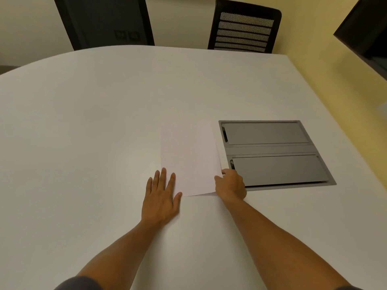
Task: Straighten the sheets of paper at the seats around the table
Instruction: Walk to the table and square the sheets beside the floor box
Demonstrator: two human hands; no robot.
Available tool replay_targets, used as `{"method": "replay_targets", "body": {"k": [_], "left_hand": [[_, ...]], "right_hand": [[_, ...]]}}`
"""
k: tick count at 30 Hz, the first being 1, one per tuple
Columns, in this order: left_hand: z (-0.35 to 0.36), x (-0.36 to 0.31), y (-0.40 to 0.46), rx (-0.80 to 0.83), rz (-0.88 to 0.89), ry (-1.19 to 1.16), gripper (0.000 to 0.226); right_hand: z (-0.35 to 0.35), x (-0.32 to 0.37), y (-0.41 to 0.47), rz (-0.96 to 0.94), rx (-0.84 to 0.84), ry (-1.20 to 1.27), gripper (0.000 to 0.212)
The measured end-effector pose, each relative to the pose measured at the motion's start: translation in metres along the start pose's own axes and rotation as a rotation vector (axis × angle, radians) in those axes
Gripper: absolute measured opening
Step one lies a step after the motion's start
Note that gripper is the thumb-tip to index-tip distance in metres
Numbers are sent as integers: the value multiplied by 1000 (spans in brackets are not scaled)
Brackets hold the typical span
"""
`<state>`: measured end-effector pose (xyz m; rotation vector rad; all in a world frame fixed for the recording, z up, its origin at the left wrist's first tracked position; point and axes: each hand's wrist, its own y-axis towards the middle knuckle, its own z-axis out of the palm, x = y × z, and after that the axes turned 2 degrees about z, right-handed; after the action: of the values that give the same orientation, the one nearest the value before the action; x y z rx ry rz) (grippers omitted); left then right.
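A white sheet of paper (188, 160) lies on the white table (88, 126), just left of a grey hatch. My left hand (161, 197) lies flat with straight fingers, its fingertips on the sheet's near left corner. My right hand (230, 185) has curled fingers and pinches the sheet's near right edge, which is lifted slightly off the table. A second sheet's edge shows under the right side.
A grey recessed cable hatch (274, 153) with two lids sits to the right of the paper. A black mesh chair (245, 28) stands at the far side, and a dark panel (102, 21) stands to its left. The table's right edge runs along a yellow wall.
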<state>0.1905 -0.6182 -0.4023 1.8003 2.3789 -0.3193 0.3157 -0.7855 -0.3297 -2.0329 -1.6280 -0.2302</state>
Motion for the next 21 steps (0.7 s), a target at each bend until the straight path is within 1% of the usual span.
{"method": "replay_targets", "body": {"k": [2, 4, 12, 17, 21], "left_hand": [[1, 1, -1, -9, 2, 0, 73], [3, 2, -1, -10, 0, 5, 73], [2, 2, -2, -12, -1, -2, 78], [1, 1, -2, -33, -13, -35, 83], [2, 2, -2, -31, -17, -46, 85]], "right_hand": [[0, -3, 2, 11, 6, -14, 29], [0, -4, 3, 18, -10, 7, 26], [5, -8, -1, 19, -102, 222, 16], [1, -11, 0, 33, -139, 234, 20], [-1, -15, 6, 81, -136, 246, 13]]}}
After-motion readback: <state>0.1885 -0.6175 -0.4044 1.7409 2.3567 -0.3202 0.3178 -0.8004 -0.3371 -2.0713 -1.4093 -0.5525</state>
